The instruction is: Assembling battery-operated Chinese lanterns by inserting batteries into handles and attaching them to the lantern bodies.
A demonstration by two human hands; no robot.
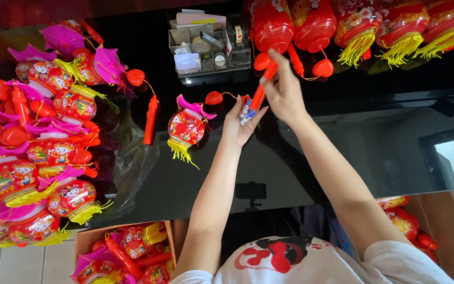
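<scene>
**Hands at a Lantern Stick over the Black Worktop**

Nearest the camera showed the person's white shirt (311, 265) with a red print, both bare forearms reaching out from it over the black worktop (374, 142). Below the worktop's near edge at the left, a cardboard box (88, 239) held more red lantern parts. Along the left edge, a heap of red and pink toy lanterns (38, 152) with yellow tassels lay crowded together. Just right of them, a loose red stick (151, 120) lay on the worktop, then a single small lantern (186, 128) beside the left hand (239, 123). That hand was curled around a small printed packet (247, 112), and touched the lower end of a red handle stick (262, 87). The right hand (285, 94) pinched that stick's upper part between thumb and fingers, holding it tilted above the middle of the worktop. At the far edge stood a clear organiser tray (208, 47), and right of it a row of larger red lanterns (358, 21).
</scene>
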